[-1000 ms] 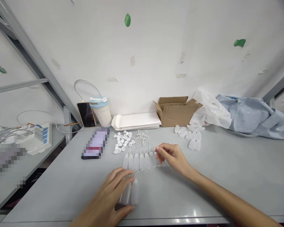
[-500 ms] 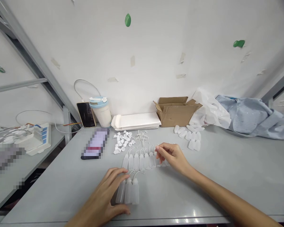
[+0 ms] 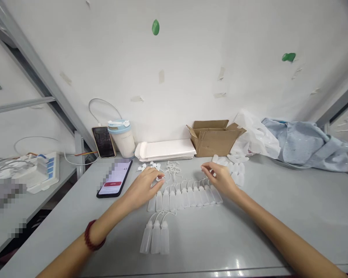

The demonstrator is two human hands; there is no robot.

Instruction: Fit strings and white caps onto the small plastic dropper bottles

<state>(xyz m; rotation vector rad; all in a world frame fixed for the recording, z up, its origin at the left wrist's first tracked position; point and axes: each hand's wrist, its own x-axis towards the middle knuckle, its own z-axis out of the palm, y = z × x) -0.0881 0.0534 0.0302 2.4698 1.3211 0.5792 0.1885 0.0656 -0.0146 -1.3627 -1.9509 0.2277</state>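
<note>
Left hand [image 3: 142, 188] pinches a small white cap [image 3: 159, 178] above the bottle row [image 3: 185, 195], frame centre; right hand [image 3: 219, 178] fingers pinched shut, contents unclear.

Bottle row [image 3: 185, 196] blocks; table [image 3: 278, 216] right free.

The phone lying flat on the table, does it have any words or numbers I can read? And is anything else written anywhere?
"43": small digits near the top of the lit screen of the black phone lying flat on the grey table; only roughly legible.
Red bar on that screen: too blurred to read.
Dark phone leaning against the wall: nothing readable.
White cup with pale blue lid, brown cardboard box, small white plastic bottles: no readable text.
</note>
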